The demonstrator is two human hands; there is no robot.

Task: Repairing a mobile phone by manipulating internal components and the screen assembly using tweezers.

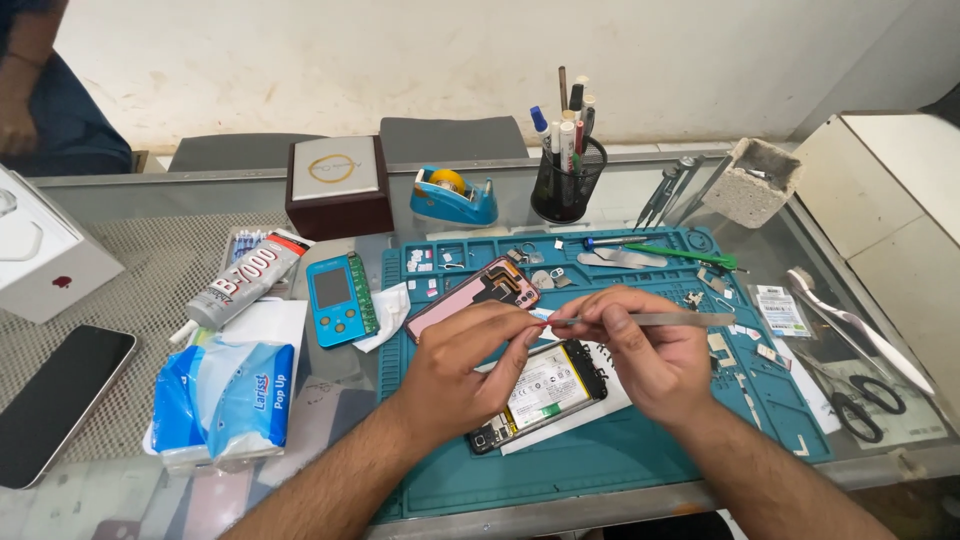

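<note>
On a teal silicone repair mat [640, 460], the left hand [455, 375] pinches a tiny pale part at its fingertips, while the right hand [650, 355] grips slim metal tweezers [650, 320] meeting it. Just beneath lies an opened smartphone with exposed battery [540, 392], its pink back cover [470, 297] already off and reassembly apparently unfinished; the glass-topped desk [180, 270] stands before a pale wall.

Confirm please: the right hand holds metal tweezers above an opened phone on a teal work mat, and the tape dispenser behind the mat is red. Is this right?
Not fully. The head view shows the tape dispenser is blue, not red. The rest stands: the right hand holds metal tweezers above the opened phone on the teal work mat.
</note>
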